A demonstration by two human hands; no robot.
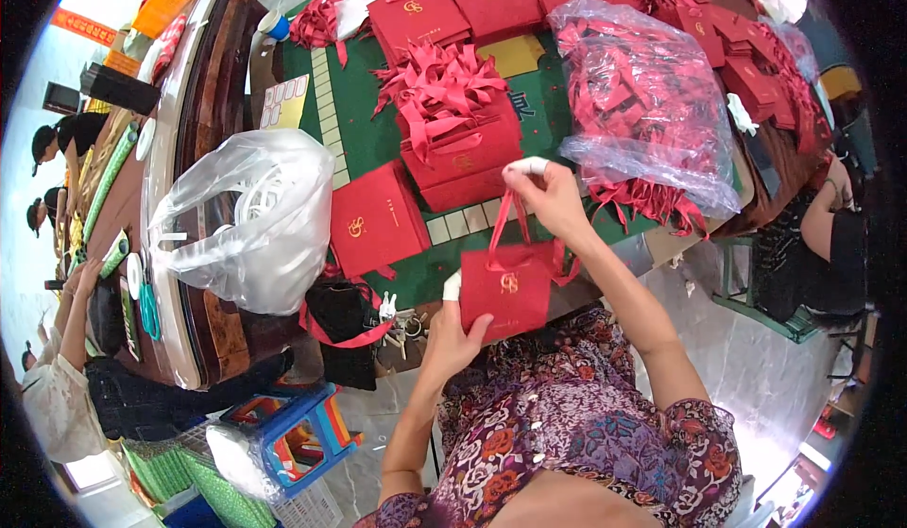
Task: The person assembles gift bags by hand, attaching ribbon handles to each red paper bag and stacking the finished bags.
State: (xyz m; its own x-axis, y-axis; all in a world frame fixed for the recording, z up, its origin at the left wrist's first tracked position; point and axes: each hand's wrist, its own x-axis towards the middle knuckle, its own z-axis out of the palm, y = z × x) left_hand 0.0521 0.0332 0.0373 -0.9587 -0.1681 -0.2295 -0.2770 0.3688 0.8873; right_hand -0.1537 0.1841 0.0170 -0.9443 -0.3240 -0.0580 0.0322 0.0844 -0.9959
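Note:
A small red gift bag [518,306] with gold print is held up in front of my body. My left hand [451,341] grips its left side, thumb across the front face. Above it, my right hand [550,197] pinches the red ribbon handle [499,230], pulled upward from the bag's top. White covers wrap a fingertip on each hand. Just beyond stands a stack of red gift bags [477,155] topped with loose ribbon loops. A flat red bag [378,221] lies left of that stack. The ribbon's lower ends inside the bag are hidden.
A clear plastic bag [652,103] full of red ribbons lies at the right, another with white cord [250,212] at the left. More red bags [491,4] line the table's far side. Keys [406,330] rest on the near edge. A blue stool [307,443] stands below left. Other people sit nearby.

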